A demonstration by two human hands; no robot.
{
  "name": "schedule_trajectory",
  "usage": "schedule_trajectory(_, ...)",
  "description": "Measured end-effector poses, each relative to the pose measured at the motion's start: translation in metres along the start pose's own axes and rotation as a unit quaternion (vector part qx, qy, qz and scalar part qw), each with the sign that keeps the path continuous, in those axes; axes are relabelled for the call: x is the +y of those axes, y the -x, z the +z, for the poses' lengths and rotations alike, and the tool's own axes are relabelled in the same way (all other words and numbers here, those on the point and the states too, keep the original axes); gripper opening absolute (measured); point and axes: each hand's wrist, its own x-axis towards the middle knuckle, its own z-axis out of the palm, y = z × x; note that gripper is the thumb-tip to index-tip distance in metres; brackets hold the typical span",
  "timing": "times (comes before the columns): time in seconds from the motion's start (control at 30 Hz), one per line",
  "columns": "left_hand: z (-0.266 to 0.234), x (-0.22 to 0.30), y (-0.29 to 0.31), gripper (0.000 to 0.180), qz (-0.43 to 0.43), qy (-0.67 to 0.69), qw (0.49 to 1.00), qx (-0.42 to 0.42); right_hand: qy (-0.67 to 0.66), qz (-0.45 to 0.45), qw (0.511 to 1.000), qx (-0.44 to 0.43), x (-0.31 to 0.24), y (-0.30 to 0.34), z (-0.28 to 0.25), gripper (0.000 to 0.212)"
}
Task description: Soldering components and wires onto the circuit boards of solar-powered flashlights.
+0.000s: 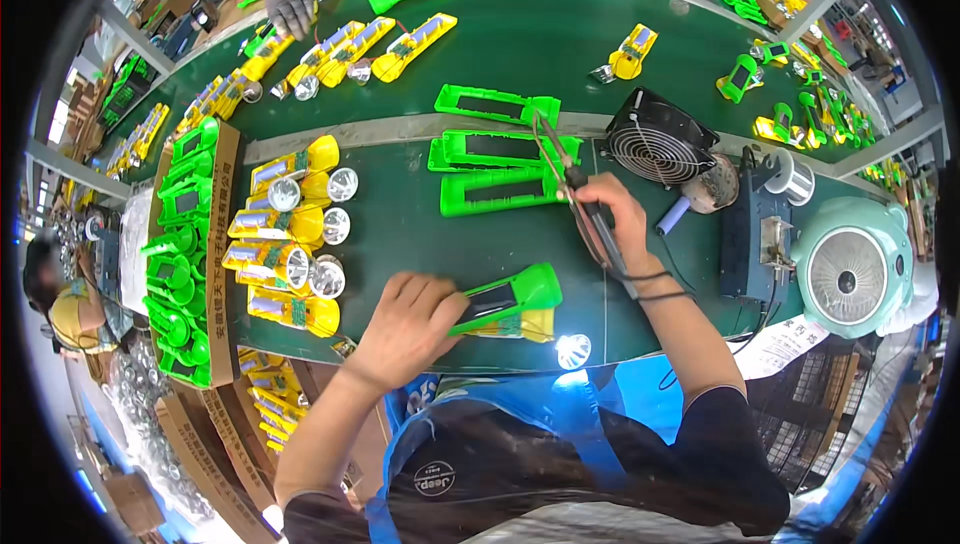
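Your left hand [415, 329] was blurred, but its fingers and thumb looked closed over the left end of the green casing [538, 289], which lay over a yellow torch body [537, 326] near the front edge of the green workbench [390, 209]. Your right hand [617, 216] was wrapped around a dark-handled tool [579, 192], its slim metal end pointing away from you over the tips of the green frames [495, 148]; whether it touched them could not be told. A lit lamp head [573, 351] sat just beyond the right end of the yellow body, close to the bench edge, so a tug or twist from your left hand could have dragged it over, or strained any wire joining it, though no joint showed clearly. If the casing was pressed down unevenly, a lead could have been pinched between the two halves. If the tool was hot, which you could not tell by sight, a careless swing could have marked the frames' plastic. The dark cord [668, 296] across your right wrist was another likely snag, since a reach leftward might have pulled it taut, and the black fan [657, 142] stood near enough for a wide elbow to knock.
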Motion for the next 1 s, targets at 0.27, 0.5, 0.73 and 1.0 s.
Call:
schedule_trajectory(0.27, -0.057, -0.016, 0.014, 0.051, -0.139, 0.138, 0.969, 0.154, 0.097, 0.049, 0.994, 0.007, -0.029, 0.075, -0.062, 0.043)
schedule_trajectory(0.5, -0.030, -0.119, -0.214, 0.046, -0.087, 0.092, 0.973, 0.193, 0.131, -0.026, 0.991, -0.010, -0.047, 0.052, -0.058, 0.026)
schedule_trajectory(0.73, 0.044, -0.158, -0.281, 0.048, -0.135, -0.032, 0.972, 0.191, 0.015, 0.044, 0.997, -0.066, -0.036, 0.051, -0.050, 0.031)
schedule_trajectory(1.0, 0.012, -0.118, -0.207, 0.027, -0.006, -0.119, 0.981, 0.151, -0.081, 0.106, 0.990, -0.051, -0.025, 0.054, -0.047, 0.030)
